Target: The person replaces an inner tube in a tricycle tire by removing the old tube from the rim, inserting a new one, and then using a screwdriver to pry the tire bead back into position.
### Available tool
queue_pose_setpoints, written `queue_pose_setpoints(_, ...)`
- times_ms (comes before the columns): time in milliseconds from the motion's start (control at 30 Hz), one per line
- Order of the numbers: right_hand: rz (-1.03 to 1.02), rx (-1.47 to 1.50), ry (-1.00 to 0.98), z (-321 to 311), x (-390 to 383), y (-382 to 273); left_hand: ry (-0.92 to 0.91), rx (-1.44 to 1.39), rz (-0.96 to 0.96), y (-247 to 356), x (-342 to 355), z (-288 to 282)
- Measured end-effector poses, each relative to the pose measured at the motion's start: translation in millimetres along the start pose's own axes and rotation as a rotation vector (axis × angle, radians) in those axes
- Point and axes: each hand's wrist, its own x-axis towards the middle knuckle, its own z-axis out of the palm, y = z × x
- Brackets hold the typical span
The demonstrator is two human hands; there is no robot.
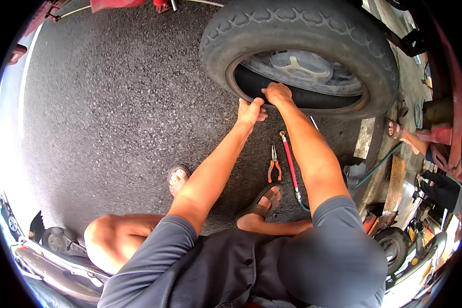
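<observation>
In front of me stands a worn black tire (216, 56) with a grey metal wheel (326, 82) inside it. A dark gap shows between the wheel and the tire's near edge. My left hand (251, 111) is closed round the tire's near left edge, thumb on top. Just right of it, my right hand (278, 93) is curled into a fist over the gap, against the same edge; what its fingers hold, if anything, is hidden. On the asphalt below lie orange-handled pliers (274, 169) and a red air hose (291, 163) with a brass end.
My sandalled feet flank the hands' working spot. A thin green hose (380, 168) runs along the right. Another person's foot (395, 131) rests near the kerb at right. Scooters (61, 272) stand at lower left, and a wooden board (395, 182) lies at right.
</observation>
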Motion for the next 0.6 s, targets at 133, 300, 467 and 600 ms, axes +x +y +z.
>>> queue_pose_setpoints(133,-0.008,0.005,0.022,1.9,-0.3,-0.5,0.0,-0.025,0.016,0.9,0.4,-0.6)
queue_pose_setpoints(300,-0.101,0.072,0.113,22.7,20.3,12.4,0.005,-0.015,0.015,-3.2,4.9,0.4)
queue_pose_setpoints(467,-0.26,0.135,0.163,16.3,8.7,19.7,-0.023,0.007,0.01,-3.5,9.4,-1.3)
queue_pose_setpoints(600,-0.453,0.439,0.341,-15.6,-50.6,39.5,-0.007,0.015,0.017,-5.3,12.3,-6.4)
